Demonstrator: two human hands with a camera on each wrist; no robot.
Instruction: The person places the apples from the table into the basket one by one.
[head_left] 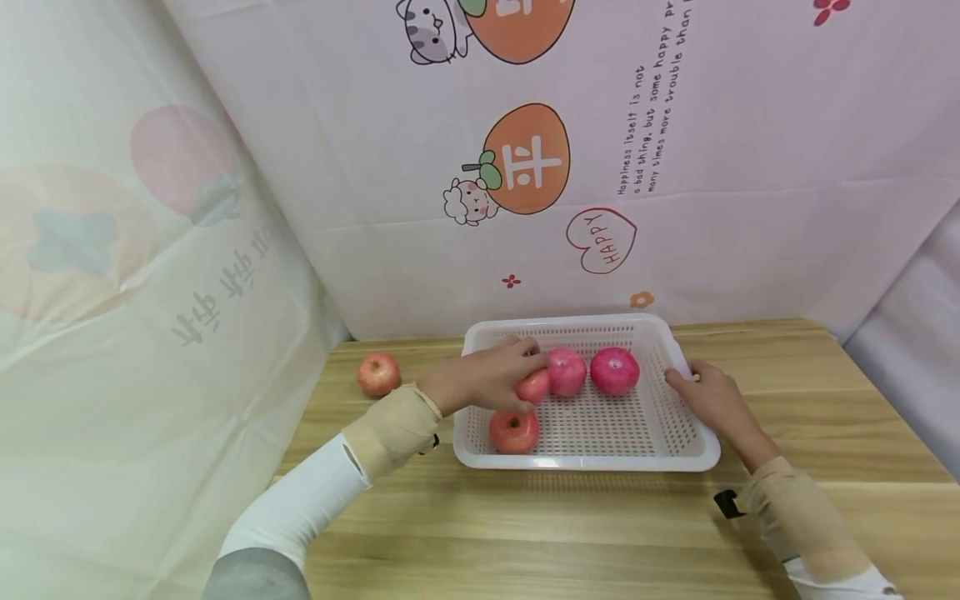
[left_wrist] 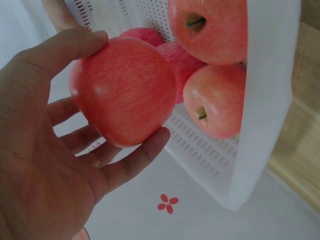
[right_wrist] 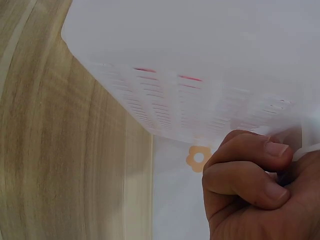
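Observation:
My left hand (head_left: 498, 377) holds a red apple (left_wrist: 125, 92) over the left part of a white perforated plastic basket (head_left: 592, 462), thumb on one side and fingers on the other. Two red-yellow apples with stems, a nearer apple (left_wrist: 212, 30) and a farther apple (left_wrist: 215, 102), lie in the basket in the left wrist view; the head view shows one at the front left, the other hidden by my left hand. A pink apple (head_left: 567, 372) and a deeper pink apple (head_left: 615, 372) sit towards the back. My right hand (head_left: 712, 400) grips the basket's right rim, fingers curled under it.
Another red-yellow apple (head_left: 378, 374) lies on the wooden table (head_left: 435, 533), left of the basket. Behind the table hangs a white printed cloth (head_left: 390, 208), and a pale sheet (head_left: 150, 400) runs along the left side.

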